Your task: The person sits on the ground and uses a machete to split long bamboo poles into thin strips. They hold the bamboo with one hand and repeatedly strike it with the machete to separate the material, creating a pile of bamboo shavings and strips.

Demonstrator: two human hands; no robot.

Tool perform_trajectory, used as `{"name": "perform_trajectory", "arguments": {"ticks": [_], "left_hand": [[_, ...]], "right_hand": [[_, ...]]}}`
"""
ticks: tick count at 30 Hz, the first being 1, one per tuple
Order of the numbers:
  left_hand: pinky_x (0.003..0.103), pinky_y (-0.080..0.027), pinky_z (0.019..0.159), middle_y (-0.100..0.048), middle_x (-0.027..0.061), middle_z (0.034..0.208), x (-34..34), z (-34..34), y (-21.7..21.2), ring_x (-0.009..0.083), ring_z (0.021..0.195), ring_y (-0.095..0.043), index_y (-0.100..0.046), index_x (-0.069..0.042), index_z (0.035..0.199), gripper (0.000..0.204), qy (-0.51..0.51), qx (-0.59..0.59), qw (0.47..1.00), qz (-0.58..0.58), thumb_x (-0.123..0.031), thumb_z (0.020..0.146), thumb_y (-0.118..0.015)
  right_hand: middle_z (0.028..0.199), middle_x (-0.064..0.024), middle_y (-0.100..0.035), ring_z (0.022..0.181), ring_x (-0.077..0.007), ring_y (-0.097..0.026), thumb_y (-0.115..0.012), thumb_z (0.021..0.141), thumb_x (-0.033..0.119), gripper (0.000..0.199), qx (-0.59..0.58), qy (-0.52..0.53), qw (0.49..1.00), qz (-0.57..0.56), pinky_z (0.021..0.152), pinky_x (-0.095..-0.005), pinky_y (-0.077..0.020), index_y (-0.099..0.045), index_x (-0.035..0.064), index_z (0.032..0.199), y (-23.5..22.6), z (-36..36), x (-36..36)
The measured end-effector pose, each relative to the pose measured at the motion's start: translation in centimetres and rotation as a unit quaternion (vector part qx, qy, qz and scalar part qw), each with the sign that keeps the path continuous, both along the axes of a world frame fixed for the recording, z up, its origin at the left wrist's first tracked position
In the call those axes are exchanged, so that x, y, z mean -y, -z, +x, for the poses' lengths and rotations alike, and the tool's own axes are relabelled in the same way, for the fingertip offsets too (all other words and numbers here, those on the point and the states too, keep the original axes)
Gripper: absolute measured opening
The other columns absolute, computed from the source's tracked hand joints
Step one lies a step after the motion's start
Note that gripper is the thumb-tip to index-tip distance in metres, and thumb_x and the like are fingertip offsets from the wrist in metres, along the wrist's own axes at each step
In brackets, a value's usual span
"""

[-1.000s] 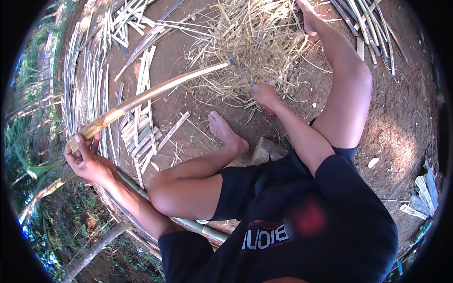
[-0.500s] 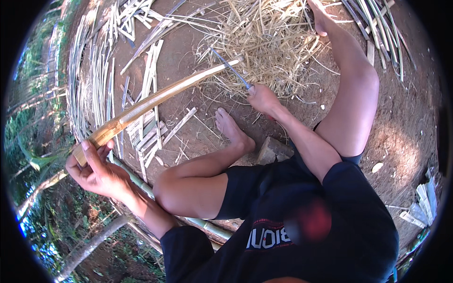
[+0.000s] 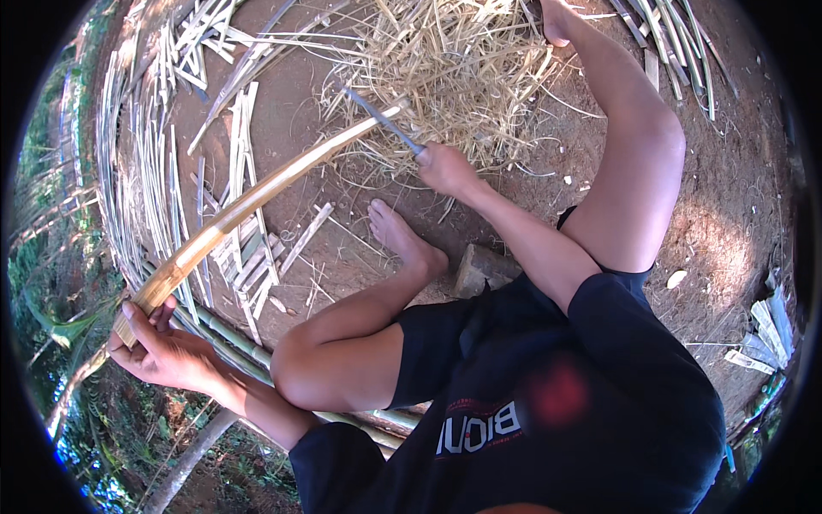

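At the left, my left hand [image 3: 163, 347] is closed round the near end of a long yellowish bamboo strip [image 3: 248, 206]. The strip slants up and away to the right, its far end over a heap of thin shavings. My right hand [image 3: 449, 169] grips a knife, its handle hidden in my fist. The knife blade [image 3: 384, 122] points up and left, lying across the strip close to its far end. Whether the edge bites into the strip I cannot tell.
A heap of pale shavings [image 3: 445, 68] covers the ground ahead, by my outstretched foot. Split bamboo strips [image 3: 154, 163] lie in bundles at the left; more strips [image 3: 676, 43] lie far right. A wooden block [image 3: 484, 270] sits between my legs. Green bamboo poles [image 3: 231, 343] run beside my left knee.
My left hand has moved slightly down and left with the strip. My right hand and the knife have shifted a little left and up in view. The whole view has also shifted slightly.
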State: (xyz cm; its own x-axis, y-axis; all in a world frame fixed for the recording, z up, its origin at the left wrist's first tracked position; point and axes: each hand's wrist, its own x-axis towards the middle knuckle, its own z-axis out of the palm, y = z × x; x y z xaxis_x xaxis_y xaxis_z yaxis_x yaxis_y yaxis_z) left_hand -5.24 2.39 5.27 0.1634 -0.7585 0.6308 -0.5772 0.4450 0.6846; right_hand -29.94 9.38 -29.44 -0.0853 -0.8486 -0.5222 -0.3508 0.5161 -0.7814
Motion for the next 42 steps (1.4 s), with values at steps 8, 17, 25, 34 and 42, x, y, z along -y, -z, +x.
{"name": "perform_trajectory", "arguments": {"ticks": [8,17,25,34,42], "left_hand": [[0.023,-0.055,0.053,-0.066,0.0172,0.095,1.6,1.1,0.2,0.0160,0.067,-0.064,-0.050,0.000,0.098,0.017,-0.008,-0.008,1.000,0.013,-0.009,0.092,-0.063],[0.042,-0.041,0.084,-0.056,0.0112,0.096,0.6,-0.9,0.5,0.0237,0.093,-0.052,-0.058,-0.001,0.099,0.027,0.017,-0.039,0.994,0.097,-0.027,0.092,-0.054],[0.039,-0.043,0.078,-0.053,0.0128,0.098,-1.0,0.8,1.2,0.0233,0.090,-0.052,-0.054,0.000,0.099,0.029,0.111,-0.202,0.961,0.151,-0.029,0.094,-0.055],[0.032,-0.055,0.072,-0.059,0.0118,0.094,-1.5,-1.1,0.6,0.0161,0.071,-0.055,-0.052,-0.002,0.099,0.021,0.134,0.006,0.987,0.090,-0.021,0.095,-0.060],[0.020,-0.042,0.060,-0.048,0.0041,0.092,-0.5,-1.2,0.9,0.0082,0.064,-0.039,-0.050,-0.003,0.102,0.025,0.232,-0.222,0.934,0.155,-0.027,0.098,-0.055]], "right_hand": [[0.085,-0.0236,-0.066,0.078,-0.0380,-0.066,-0.058,0.081,0.014,0.023,-0.035,0.036,0.997,0.053,0.074,-0.0473,-0.0528,-0.060,0.0017,0.100,7.3,-1.6,-0.9],[0.083,-0.0236,-0.066,0.078,-0.0380,-0.066,-0.056,0.085,0.017,0.021,-0.055,0.085,0.995,0.009,0.072,-0.0473,-0.0516,-0.061,-0.0005,0.095,6.2,-0.3,-2.1],[0.077,-0.0208,-0.066,0.069,-0.0368,-0.067,-0.059,0.085,0.019,0.022,0.075,-0.006,0.993,-0.096,0.067,-0.0469,-0.0543,-0.058,0.0017,0.098,-9.5,4.0,-2.0],[0.072,-0.0171,-0.066,0.064,-0.0250,-0.066,-0.053,0.091,0.017,0.023,0.031,0.018,0.996,0.086,0.063,-0.0428,-0.0541,-0.063,-0.0017,0.100,0.8,-0.5,-1.5],[0.063,-0.0191,-0.062,0.056,-0.0342,-0.064,-0.060,0.083,0.020,0.021,0.066,-0.031,0.971,-0.227,0.057,-0.0435,-0.0520,-0.062,0.0076,0.099,-6.7,5.1,-2.8]]}}
